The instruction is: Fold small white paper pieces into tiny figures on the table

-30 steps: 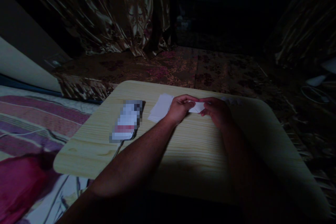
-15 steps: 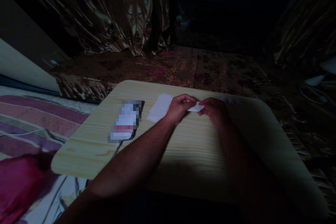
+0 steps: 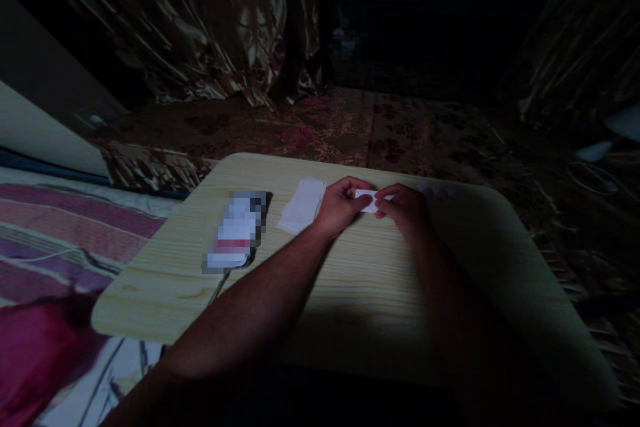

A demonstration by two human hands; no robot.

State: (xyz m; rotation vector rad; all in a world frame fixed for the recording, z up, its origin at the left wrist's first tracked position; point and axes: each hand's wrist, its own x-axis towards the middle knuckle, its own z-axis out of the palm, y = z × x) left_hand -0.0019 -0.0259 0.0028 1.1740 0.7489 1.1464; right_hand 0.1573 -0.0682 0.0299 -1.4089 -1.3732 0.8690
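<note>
Between my two hands, above the far part of the wooden table [image 3: 370,280], is a small folded piece of white paper [image 3: 369,205]. My left hand [image 3: 340,205] is closed on its left side, the thumb lying flat across the paper's face. On the right edge, my right hand [image 3: 406,210] pinches the same paper with thumb and fingertips. A stack of white paper sheets [image 3: 303,203] lies just left of my left hand. Beyond my right hand sit several small folded paper pieces [image 3: 436,191], dim in shadow.
A phone [image 3: 236,230] with a blurred screen and a cable lies on the table's left side. Left of the table is a bed with a striped cover [image 3: 75,227] and a red cloth [image 3: 40,353]. Patterned curtains [image 3: 260,27] hang behind; the right side is dark.
My left thumb has shifted over the paper, and the paper now shows a flatter, more rectangular face. Both hands stay in nearly the same place; the view has moved slightly.
</note>
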